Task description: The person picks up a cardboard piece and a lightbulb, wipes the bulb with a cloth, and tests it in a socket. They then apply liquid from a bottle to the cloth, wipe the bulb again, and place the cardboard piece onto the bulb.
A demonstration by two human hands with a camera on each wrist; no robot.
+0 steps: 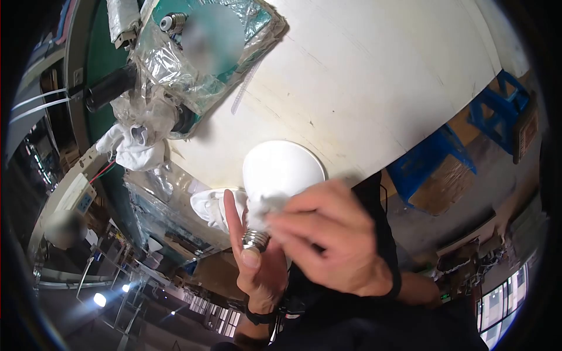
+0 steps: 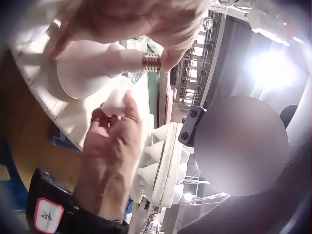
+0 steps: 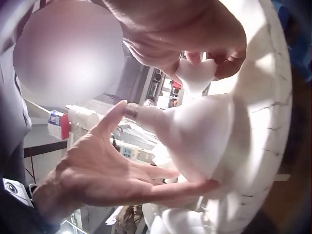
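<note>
At the far left, a clear plastic bag [image 1: 175,64] lies on the white table [image 1: 380,76]. Inside it is a bulb with a shiny metal end [image 1: 174,22]. Just below the bag sits a pile of white cloths [image 1: 137,146].

In the middle, the left hand [image 1: 257,269] holds the light bulb [image 1: 281,169]. The thumb points up beside its metal end and the fingers sit under the round part. The bulb is up in the air over the edge of the table.

The right hand [image 1: 333,245] is close against it. It pinches a small white rag [image 1: 266,207] onto the bulb, and it hides part of the bulb.

On the right, past the table, stand blue stools [image 1: 433,155].
</note>
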